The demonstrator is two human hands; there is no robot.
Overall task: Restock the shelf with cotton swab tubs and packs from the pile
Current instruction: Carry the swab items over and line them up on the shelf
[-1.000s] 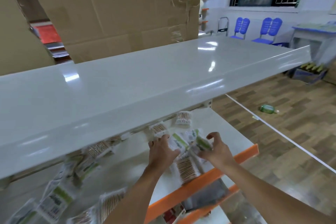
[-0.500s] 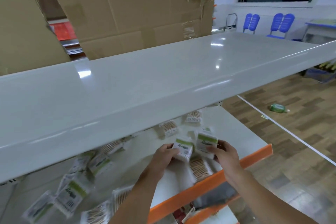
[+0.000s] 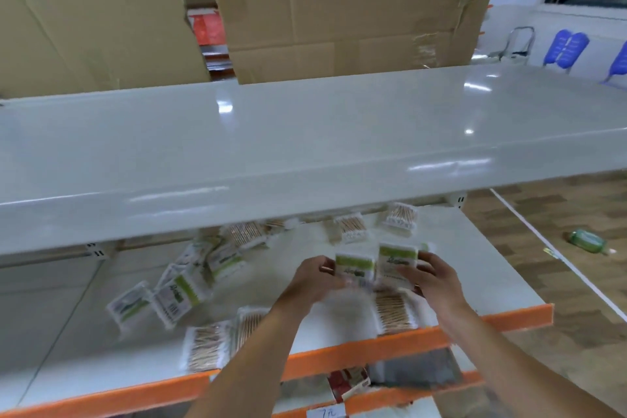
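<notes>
Your left hand [image 3: 314,276] pinches one upright cotton swab pack [image 3: 354,270], and your right hand [image 3: 431,276] grips a second upright pack [image 3: 397,263] just beside it, long axes vertical, green bands on top. Both stand at the shelf [image 3: 475,268] middle, directly ahead of your palms. A flat pack [image 3: 395,312] lies beneath your right wrist, nearer that hand; the loose pile [image 3: 179,292] sprawls to your left, nearer the left hand. No tubs show in this head view.
</notes>
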